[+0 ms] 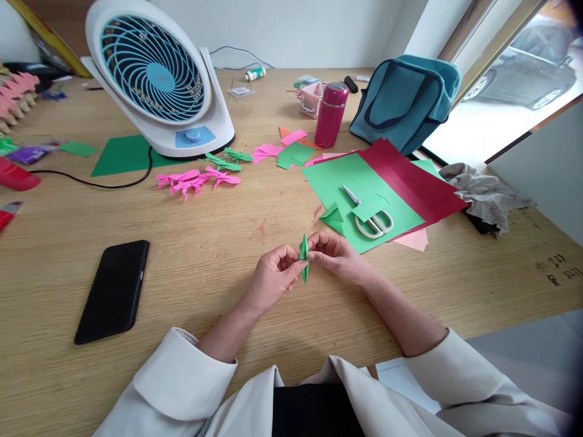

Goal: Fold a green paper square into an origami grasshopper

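A small folded green paper piece [305, 260], narrow and pointed at both ends, is held upright between my two hands above the table. My left hand [276, 273] pinches its left side with thumb and fingers. From the right, my right hand [334, 256] pinches the same piece near its middle. Just beyond my right hand lies a folded green paper triangle [333, 217]. Scissors [374, 226] with white handles rest on green sheets [337, 176], partly under a small green paper piece. Folded pink figures [195, 181] and green figures [228, 159] lie farther back on the left.
A white fan [159, 76] stands at the back left, its black cable crossing the table. A black phone [113, 291] lies at left. Red sheets [410, 182], a pink bottle [331, 115] and a teal bag [405, 103] are at the back right.
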`<state>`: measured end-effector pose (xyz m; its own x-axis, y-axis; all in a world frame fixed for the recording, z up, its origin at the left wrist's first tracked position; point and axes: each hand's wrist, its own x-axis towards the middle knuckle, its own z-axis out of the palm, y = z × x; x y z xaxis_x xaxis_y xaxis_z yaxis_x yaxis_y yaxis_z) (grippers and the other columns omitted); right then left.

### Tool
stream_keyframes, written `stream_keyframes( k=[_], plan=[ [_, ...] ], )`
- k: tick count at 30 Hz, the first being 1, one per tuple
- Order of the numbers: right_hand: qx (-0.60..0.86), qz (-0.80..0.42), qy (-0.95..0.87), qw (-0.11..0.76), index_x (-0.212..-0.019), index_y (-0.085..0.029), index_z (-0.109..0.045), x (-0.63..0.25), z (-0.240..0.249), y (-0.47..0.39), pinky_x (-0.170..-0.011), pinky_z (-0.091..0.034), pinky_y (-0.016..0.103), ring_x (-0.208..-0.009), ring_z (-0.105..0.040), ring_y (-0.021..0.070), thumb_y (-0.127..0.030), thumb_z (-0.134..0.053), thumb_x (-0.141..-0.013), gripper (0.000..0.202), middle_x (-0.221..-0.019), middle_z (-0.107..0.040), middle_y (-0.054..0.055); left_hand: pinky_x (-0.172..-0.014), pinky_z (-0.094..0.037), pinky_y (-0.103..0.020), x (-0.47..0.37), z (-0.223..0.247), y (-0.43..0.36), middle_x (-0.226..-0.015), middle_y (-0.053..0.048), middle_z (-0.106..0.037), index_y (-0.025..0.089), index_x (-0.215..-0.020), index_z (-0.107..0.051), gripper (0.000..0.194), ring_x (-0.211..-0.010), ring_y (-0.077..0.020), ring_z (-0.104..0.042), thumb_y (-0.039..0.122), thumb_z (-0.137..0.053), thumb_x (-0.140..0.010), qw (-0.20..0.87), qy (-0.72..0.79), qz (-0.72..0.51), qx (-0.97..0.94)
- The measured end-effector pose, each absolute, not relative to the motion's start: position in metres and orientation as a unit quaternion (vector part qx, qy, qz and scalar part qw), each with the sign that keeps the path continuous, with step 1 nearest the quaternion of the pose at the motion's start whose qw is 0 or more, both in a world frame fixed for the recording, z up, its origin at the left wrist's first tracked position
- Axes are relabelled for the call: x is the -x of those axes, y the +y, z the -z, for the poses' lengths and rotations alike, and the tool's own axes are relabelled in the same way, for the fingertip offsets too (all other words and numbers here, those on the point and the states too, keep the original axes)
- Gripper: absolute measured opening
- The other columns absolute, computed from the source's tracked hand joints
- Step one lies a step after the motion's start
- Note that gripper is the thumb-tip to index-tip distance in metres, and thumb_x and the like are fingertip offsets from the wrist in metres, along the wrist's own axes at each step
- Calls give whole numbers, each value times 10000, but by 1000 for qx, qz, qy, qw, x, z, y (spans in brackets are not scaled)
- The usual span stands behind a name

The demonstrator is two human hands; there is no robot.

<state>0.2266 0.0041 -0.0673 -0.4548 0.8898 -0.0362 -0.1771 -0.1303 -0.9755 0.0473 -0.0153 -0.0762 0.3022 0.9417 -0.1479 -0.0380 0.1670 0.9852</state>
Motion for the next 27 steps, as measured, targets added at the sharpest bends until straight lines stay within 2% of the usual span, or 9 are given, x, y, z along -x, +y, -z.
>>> stream_keyframes(
  k=[5, 10, 17, 21, 27],
  plan=[
    [366, -644, -538, 403, -834, -176, -586, -223, 72, 1, -632, -440, 254, -668, -549, 115, -441, -785, -769, 338, -749, -602, -9, -391, -350, -173, -46, 76, -16, -608, 60, -539, 171, -768, -573, 324, -462, -55, -438, 421, -777, -728, 612, 455, -393, -514],
    [384, -605, -564, 410, -836, -175, -582, -219, 75, -3, -566, -385, 238, -631, -499, 106, -429, -752, -805, 307, -715, -567, -19, -621, -470, -211, -43, 79, -15, -737, 15, -614, 163, -787, -607, 225, -676, -104, -561, 351, -730, -788, 543, 457, -406, -576],
    [366, -620, -533, 444, -874, -189, -586, -214, 77, -4, -660, -445, 260, -706, -536, 120, -432, -757, -795, 308, -797, -582, -4, -582, -418, -205, -38, 70, -13, -711, 17, -593, 170, -777, -588, 168, -626, -101, -518, 310, -675, -813, 492, 479, -358, -633],
    [369, -619, -510, 469, -836, -191, -584, -212, 76, -3, -648, -440, 257, -698, -519, 116, -430, -770, -780, 308, -780, -567, -5, -567, -398, -205, -37, 70, -11, -680, 25, -569, 174, -750, -585, 154, -598, -98, -487, 296, -662, -803, 490, 480, -343, -641],
    [348, -641, -511, 455, -851, -198, -563, -212, 73, -4, -639, -444, 268, -678, -511, 116, -444, -782, -767, 340, -768, -540, -16, -571, -383, -206, -36, 71, -11, -624, 39, -522, 173, -676, -566, 224, -580, -90, -456, 326, -652, -816, 497, 468, -336, -649]
  ],
)
